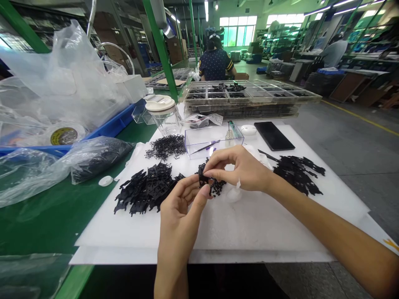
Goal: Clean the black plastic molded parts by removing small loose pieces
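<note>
Between both hands, over the white board [249, 232], is a small black plastic part [202, 176]. My left hand [183, 207] grips its lower end between thumb and fingers. The fingertips of my right hand [233, 168] pinch its upper right side. Behind the hands lie tiny black pieces [217, 187], partly covered by them. A pile of flat black parts [149, 187] is left of my left hand, and another pile of black parts [299, 172] lies to the right. Thin black pieces [166, 146] form a heap farther back.
A clear box [199, 145] holds a dark tool. Behind it stand a lidded jar [163, 114] and stacked divided trays [255, 104]. A phone [274, 136] lies at the right back. Plastic bags [96, 155] and a blue bin [115, 124] are at left. A person [216, 62] sits beyond.
</note>
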`<state>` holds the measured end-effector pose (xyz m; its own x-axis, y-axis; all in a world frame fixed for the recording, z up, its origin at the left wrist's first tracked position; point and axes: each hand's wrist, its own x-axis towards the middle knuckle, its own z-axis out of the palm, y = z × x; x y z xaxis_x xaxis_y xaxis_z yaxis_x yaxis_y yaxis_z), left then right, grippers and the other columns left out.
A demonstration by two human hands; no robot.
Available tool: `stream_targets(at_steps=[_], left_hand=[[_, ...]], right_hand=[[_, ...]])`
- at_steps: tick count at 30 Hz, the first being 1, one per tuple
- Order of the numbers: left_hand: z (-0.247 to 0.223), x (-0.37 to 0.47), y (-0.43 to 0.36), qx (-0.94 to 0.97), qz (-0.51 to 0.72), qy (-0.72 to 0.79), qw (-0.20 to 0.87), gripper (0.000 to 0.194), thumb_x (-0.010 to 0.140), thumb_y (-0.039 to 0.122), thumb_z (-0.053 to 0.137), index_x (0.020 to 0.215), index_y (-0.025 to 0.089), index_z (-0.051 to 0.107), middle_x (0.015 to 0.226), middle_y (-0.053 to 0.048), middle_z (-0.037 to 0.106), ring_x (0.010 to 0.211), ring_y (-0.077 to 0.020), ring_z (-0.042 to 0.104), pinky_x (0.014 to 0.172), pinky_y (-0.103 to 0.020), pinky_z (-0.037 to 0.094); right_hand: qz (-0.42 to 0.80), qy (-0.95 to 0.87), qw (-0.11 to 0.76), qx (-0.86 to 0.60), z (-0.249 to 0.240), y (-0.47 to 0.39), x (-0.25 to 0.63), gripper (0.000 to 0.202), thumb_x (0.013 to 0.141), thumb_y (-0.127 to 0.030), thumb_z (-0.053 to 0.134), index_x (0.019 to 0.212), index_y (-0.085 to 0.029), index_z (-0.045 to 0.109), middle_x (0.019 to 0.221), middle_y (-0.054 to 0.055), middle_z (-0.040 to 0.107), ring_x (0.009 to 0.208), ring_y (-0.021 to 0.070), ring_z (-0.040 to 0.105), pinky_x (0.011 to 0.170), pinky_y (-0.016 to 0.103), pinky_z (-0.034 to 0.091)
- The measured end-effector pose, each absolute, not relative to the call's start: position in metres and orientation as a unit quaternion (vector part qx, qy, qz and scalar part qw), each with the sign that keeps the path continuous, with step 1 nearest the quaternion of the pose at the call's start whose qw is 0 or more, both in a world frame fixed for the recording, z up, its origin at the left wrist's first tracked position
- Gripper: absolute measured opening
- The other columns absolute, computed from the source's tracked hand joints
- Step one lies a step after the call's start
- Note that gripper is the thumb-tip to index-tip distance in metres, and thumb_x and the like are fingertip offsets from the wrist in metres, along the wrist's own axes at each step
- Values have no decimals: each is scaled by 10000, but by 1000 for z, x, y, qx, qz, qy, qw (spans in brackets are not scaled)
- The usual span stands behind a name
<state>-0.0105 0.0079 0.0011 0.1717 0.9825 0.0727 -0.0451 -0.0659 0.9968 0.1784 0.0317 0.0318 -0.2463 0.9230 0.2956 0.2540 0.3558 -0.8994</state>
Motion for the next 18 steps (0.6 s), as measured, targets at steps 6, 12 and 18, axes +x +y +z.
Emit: stream_targets(at_steps=[6,12,18], left_hand=[[2,-11,8,546,481,428,536,292,863,388,818,1085,210,753,964,-26,788,798,-138,703,732,-201,560],[1,-10,8,544,480,428,539,280,867,379,818,1082,212,751,978,-16,790,792,-122,697,734,-176,556],[1,-11,8,545,481,425,540,286,872,384,813,1094,214,749,981,-12,791,795,-114,694,735,-160,554]], right_hand=[[383,-690,448,-421,31,32,178,79,865,-213,772,857,-136,787,812,45,743,726,145,693,682,251,577],[388,-685,449,-422,31,31,178,45,844,-186,790,844,-141,787,806,38,741,717,144,690,674,250,576],[388,-687,449,-419,31,31,178,66,864,-195,778,851,-131,784,801,33,737,720,131,690,679,231,574]])
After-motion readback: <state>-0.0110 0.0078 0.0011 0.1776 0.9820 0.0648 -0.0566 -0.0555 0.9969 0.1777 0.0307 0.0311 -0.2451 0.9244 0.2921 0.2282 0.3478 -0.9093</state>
